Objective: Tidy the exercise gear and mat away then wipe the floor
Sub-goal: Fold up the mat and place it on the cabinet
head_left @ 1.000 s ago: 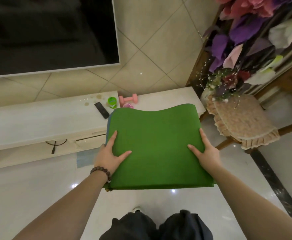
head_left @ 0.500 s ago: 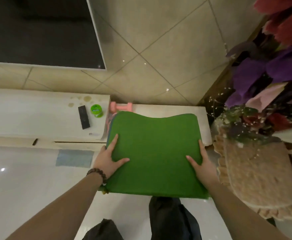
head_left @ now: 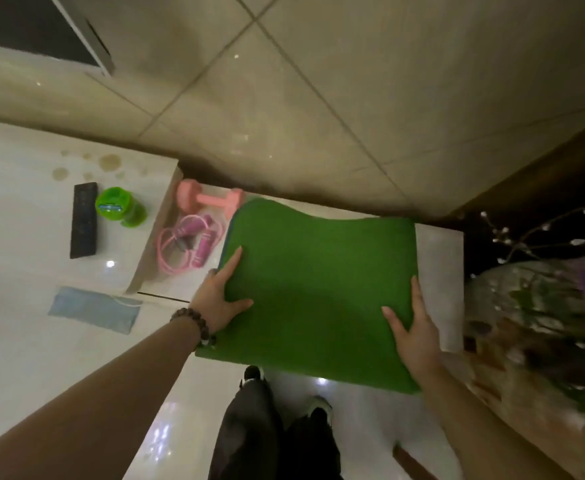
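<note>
The folded green mat (head_left: 319, 289) is held flat between my hands, over the low white cabinet (head_left: 438, 258) by the wall. My left hand (head_left: 220, 296) grips its left edge, with thumb and forefinger on top. At the right edge my right hand (head_left: 414, 327) grips it, thumb on top. The near end of the mat overhangs the floor. A pink dumbbell (head_left: 211, 199) and a pink jump rope (head_left: 187, 244) lie on the cabinet just left of the mat.
On the higher cabinet top to the left sit a black remote (head_left: 84, 220) and a green cup (head_left: 116, 207). A blue face mask (head_left: 93, 310) lies on the floor below. A vase with flowers (head_left: 544, 306) stands close on the right. A TV (head_left: 24, 26) is at top left.
I have stepped closer to the cabinet and carried the mat forward over its low section. The jump rope has come into view beside the dumbbell. Both hands keep the same hold.
</note>
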A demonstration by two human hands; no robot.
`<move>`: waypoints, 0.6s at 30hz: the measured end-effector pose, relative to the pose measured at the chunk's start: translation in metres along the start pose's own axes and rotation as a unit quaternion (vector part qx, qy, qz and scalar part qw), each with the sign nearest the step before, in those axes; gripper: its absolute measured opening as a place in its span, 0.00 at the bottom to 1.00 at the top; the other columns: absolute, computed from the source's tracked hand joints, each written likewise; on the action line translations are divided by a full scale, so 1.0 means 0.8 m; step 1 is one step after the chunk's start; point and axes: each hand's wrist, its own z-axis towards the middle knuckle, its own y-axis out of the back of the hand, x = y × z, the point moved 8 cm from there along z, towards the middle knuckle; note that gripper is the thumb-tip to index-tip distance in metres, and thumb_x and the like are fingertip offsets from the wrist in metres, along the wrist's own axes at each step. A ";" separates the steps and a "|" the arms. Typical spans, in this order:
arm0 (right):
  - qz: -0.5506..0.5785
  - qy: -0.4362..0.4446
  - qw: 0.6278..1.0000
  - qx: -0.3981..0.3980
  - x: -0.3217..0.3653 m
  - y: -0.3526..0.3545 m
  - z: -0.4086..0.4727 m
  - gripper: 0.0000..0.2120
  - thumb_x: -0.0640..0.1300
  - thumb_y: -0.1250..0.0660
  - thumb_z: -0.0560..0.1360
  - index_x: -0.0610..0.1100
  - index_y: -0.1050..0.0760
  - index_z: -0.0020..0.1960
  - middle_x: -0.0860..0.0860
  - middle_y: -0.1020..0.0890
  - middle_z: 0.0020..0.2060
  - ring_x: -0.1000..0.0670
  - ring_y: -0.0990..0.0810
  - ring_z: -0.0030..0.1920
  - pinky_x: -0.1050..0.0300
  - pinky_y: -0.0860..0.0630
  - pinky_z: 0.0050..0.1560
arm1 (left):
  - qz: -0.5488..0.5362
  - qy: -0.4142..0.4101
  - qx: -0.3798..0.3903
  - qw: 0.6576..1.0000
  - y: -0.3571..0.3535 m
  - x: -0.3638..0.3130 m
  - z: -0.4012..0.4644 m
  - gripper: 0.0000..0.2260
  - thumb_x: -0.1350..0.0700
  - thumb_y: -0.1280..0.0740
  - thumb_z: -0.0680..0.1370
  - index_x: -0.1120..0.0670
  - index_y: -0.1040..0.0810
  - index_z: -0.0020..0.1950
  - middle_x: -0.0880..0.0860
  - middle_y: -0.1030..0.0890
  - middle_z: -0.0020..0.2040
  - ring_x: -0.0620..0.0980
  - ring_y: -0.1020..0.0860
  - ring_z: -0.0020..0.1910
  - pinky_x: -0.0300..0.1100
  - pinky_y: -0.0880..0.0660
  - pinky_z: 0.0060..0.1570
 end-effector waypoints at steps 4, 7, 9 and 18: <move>0.044 -0.001 0.999 0.029 -0.020 -0.054 0.100 0.40 0.52 0.35 0.77 0.58 0.59 0.77 0.43 0.30 0.69 0.41 0.27 0.64 0.55 0.33 0.61 | 0.029 -0.014 -0.027 0.999 -0.018 0.020 0.102 0.47 0.53 0.24 0.70 0.37 0.53 0.77 0.59 0.43 0.74 0.58 0.37 0.71 0.50 0.37 0.71; 0.051 -0.036 0.994 0.091 -0.053 -0.100 0.131 0.45 0.55 0.33 0.74 0.62 0.65 0.74 0.47 0.33 0.71 0.43 0.29 0.67 0.54 0.34 0.63 | 0.094 0.050 0.020 0.994 -0.058 0.054 0.135 0.52 0.44 0.22 0.66 0.33 0.59 0.75 0.56 0.57 0.78 0.62 0.47 0.76 0.57 0.40 0.72; 0.039 -0.045 0.995 0.079 -0.065 -0.112 0.133 0.47 0.56 0.31 0.72 0.64 0.66 0.73 0.47 0.32 0.71 0.42 0.29 0.66 0.51 0.32 0.63 | 0.092 0.077 0.054 0.991 -0.086 0.073 0.140 0.56 0.42 0.21 0.64 0.32 0.63 0.74 0.54 0.61 0.78 0.63 0.48 0.76 0.57 0.39 0.72; 0.036 -0.022 0.999 0.015 -0.069 -0.101 0.136 0.44 0.49 0.32 0.74 0.56 0.59 0.77 0.47 0.32 0.71 0.42 0.29 0.66 0.51 0.32 0.63 | 0.050 0.032 -0.002 0.998 -0.095 0.061 0.144 0.56 0.47 0.20 0.63 0.35 0.59 0.76 0.54 0.56 0.77 0.60 0.42 0.74 0.55 0.37 0.71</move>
